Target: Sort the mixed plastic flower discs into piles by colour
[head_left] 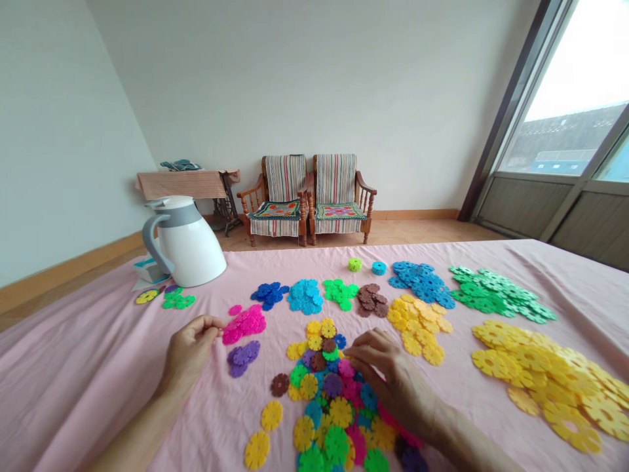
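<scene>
Reaching over right side of mixed disc pile (336, 405): right hand (386, 364), fingers curved. Left of pile: left hand (194, 341), fingertips pinched beside pink discs (247, 322). Cannot tell whether either hand holds disc.

pink discs (248, 324); striped covers (336, 178); seat mats (276, 210) perhaps floral

Head view (forward, slightly downward)

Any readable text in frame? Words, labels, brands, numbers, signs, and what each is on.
No readable text anywhere.
White jug: no lettering visible.
Small blue-and-white box by the jug: partly hidden; any print too small to read.
Mixed pile of discs: no lettering made out.
Blue structure outside: too blurred to read anything.
</scene>
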`<state>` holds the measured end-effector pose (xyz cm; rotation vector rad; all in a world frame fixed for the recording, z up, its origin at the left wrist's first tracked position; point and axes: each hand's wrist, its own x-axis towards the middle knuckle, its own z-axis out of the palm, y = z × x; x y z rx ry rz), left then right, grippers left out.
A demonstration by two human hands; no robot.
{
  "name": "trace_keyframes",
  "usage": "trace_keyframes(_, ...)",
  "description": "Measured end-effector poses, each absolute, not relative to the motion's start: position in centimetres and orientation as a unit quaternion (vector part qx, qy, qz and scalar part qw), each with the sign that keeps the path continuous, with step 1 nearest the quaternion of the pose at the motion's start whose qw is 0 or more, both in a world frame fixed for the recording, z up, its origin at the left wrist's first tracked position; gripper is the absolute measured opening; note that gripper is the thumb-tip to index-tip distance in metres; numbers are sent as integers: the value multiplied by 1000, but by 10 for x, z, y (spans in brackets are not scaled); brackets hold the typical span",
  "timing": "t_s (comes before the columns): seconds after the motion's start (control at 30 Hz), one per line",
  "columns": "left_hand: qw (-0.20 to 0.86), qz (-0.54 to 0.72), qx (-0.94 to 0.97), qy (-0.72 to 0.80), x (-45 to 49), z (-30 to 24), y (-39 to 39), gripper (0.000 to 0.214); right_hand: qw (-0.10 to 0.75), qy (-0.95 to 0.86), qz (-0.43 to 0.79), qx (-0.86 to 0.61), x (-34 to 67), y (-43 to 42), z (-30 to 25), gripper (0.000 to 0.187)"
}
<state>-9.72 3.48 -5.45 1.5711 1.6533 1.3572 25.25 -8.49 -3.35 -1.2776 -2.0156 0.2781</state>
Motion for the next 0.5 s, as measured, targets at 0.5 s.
trace_keyframes(0.5,242,494,578,603,-97,-54,35,16,386,-633,-68,-668,324,-69,-45,29)
